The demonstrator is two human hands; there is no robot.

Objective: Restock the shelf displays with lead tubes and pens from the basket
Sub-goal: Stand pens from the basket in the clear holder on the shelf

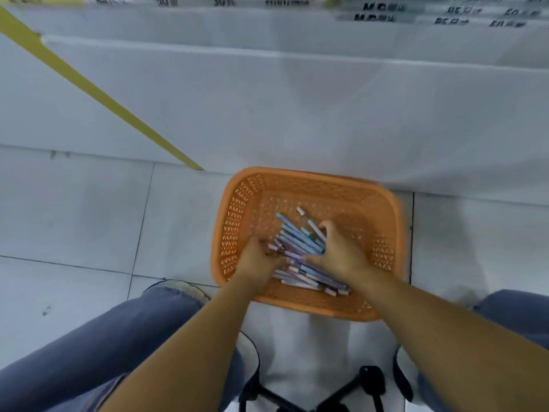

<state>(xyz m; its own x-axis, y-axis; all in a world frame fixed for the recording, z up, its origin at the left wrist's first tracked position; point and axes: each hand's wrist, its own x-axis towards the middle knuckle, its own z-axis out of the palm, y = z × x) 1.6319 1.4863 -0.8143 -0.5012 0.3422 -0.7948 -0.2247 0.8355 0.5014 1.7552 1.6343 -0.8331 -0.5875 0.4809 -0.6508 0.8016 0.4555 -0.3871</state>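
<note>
Nearest are the person's knees in blue jeans [104,337], with both bare forearms reaching forward between them. The left hand [258,260] and the right hand [341,254] are down inside an orange basket [228,221] with latticed walls, which stands on the grey floor tiles [74,218].

On the basket's bottom lies a loose bundle of pens [297,236]. They are slim, in pale blue, lilac and white, and fan out away from the person. The right hand is clamped over the bundle, fingers curled across the top and thumb on the near side. The left hand's fingers curl round the pens' left ends, and through the blur it seems to pinch them.

Beyond the basket rises the shelf's white base panel [297,114], crossed at the left by a slanting yellow strip [89,84]. Along the top edge are shelf labels [377,13], too blurred to read.
</note>
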